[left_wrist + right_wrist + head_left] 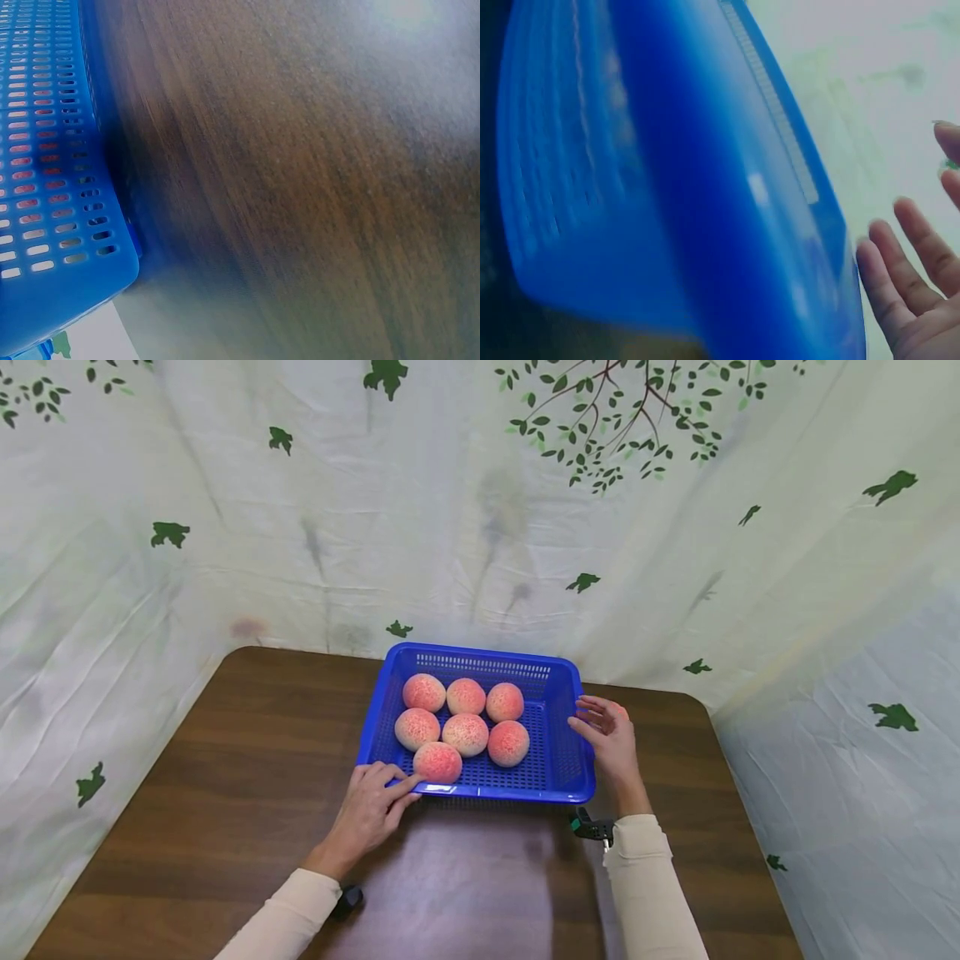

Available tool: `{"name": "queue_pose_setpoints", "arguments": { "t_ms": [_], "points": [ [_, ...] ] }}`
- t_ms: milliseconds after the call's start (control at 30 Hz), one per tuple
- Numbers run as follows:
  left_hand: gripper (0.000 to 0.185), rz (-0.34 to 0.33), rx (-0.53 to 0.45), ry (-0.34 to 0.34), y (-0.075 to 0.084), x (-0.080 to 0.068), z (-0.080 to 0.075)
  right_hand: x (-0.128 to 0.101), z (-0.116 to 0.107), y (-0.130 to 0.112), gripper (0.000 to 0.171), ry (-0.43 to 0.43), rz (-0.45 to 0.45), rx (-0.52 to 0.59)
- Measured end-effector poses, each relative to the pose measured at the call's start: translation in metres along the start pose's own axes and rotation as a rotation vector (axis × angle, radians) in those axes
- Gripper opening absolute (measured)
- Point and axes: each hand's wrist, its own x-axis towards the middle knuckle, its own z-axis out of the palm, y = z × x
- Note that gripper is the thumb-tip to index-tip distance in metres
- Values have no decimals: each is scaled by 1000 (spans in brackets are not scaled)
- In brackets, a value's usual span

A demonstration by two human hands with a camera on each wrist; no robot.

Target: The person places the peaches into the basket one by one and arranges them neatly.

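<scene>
A blue basket [558, 772] of seven peaches [466, 733] sits on the desk [225, 760]. The left hand [369, 814] rests relaxed at its near-left corner, fingertips by the rim. The right hand [611, 739] hovers with fingers spread beside the right rim, so the step looks like taking hold; next, both hands must close on opposite rims.

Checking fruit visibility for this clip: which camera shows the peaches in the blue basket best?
The head view: all seven peaches sit in plain sight in the blue basket. The left wrist view shows only pink glimpses through the basket's slots; the right wrist view shows just blurred basket wall.

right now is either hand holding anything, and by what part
Nothing is gripped. The left hand rests with straight fingers at the blue basket's front rim; the right hand is open beside its right rim.
</scene>
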Motion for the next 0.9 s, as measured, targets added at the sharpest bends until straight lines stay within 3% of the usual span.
{"name": "queue_pose_setpoints", "arguments": {
  "t_ms": [167, 300, 400, 500, 600, 733, 900],
  "points": [
    [23, 1, -4, 0, 0, 1, 1, 5, -21, 14, 43, 172, -19, 55],
    [31, 8, -6, 6, 0, 0, 1, 11, -35, 27, 45, 300, 3, 11],
    [34, 7, -3, 9, 0, 0, 0, 19, -46, 35, 48, 342, 43, -6],
    [25, -3, 4, 0, 0, 1, 0, 26, -55, 43, 53, 313, 122, -63],
    [24, -12, 9, -9, 0, 1, -1, 33, -61, 49, 64, 221, 213, -156],
    [39, -7, 7, -2, 1, 1, -1, 39, -63, 56, 76, 90, 275, -257],
    [51, 9, 9, 10, 1, 1, -2, 45, -58, 62, 78, 43, 299, -296]
  ]
}}
